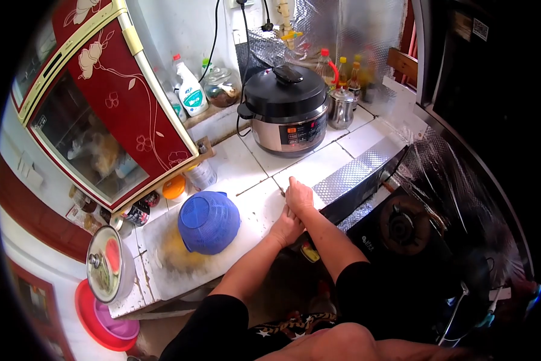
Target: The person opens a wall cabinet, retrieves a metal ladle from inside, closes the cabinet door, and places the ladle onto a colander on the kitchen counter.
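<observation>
My two hands meet over the front edge of the white tiled counter [258,195]. My right hand [299,197] is the farther one, with its fingers curled in. Whatever it may hold is hidden. My left hand [287,227] touches it from below, and its fingers are out of sight behind the right hand and wrist. Left of the hands, a blue plastic colander [209,221] sits upside down on a stained white board [162,265]. Behind them stands an electric pressure cooker [288,111] with its black lid on.
A gas burner [403,227] lies to the right, beside a foil-covered ledge [357,171]. A red cabinet [111,102] rises at the left. A glass-lidded pot [106,265] stands at the counter's left end. Bottles [191,90] and a metal pitcher [341,108] line the back.
</observation>
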Demonstrator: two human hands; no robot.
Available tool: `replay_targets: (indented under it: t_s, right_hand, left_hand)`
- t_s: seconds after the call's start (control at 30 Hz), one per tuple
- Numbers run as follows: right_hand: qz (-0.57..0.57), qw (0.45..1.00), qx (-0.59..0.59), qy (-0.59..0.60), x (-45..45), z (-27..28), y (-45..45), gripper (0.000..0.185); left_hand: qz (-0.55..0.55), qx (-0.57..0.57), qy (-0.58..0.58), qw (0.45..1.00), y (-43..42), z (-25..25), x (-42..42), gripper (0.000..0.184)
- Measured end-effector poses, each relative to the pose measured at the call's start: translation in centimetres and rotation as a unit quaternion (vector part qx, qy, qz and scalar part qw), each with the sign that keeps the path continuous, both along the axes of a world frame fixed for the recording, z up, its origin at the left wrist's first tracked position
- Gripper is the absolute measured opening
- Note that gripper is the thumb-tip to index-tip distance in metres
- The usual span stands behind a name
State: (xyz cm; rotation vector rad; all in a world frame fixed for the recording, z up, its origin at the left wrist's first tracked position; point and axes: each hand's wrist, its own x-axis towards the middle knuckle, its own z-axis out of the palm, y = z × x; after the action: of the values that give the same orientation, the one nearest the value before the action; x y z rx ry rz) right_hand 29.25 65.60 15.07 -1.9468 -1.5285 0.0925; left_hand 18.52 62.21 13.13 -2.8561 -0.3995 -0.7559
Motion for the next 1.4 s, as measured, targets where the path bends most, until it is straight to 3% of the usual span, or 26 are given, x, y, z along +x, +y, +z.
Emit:
replay_targets:
  t_s: [0.3, 1.13, 1.23, 1.3, 1.33, 1.4]
  right_hand:
    - [-0.005, 1.0, 0.01, -0.008, 0.0, -0.5, 0.0, 0.01]
    - [-0.001, 0.998, 0.04, -0.041, -0.2, -0.7, -0.4, 0.006]
    - [0.011, 0.998, 0.031, -0.056, -0.1, -0.5, -1.5, 0.005]
    - [0.035, 0.994, 0.07, -0.074, -0.2, -0.4, -2.9, 0.005]
    - [0.054, 0.989, 0.107, -0.085, -0.3, -0.4, -3.6, 0.005]
    - [0.066, 0.988, 0.113, -0.087, -0.5, -0.6, -4.6, 0.007]
  left_hand:
    - [-0.009, -0.051, -0.043, 0.998, -0.6, 0.9, 0.0, 0.046]
    - [0.0, -0.003, 0.005, 1.0, -0.4, 0.3, -0.3, 0.045]
    - [0.031, -0.1, 0.036, 0.994, -0.9, 0.9, -0.3, 0.052]
    - [0.078, -0.363, 0.039, 0.928, -1.4, 1.7, 0.1, 0.054]
    - [0.078, -0.364, 0.033, 0.927, -1.1, 1.4, 0.2, 0.054]
    - [0.04, -0.057, 0.192, 0.979, -0.4, 1.1, 0.0, 0.05]
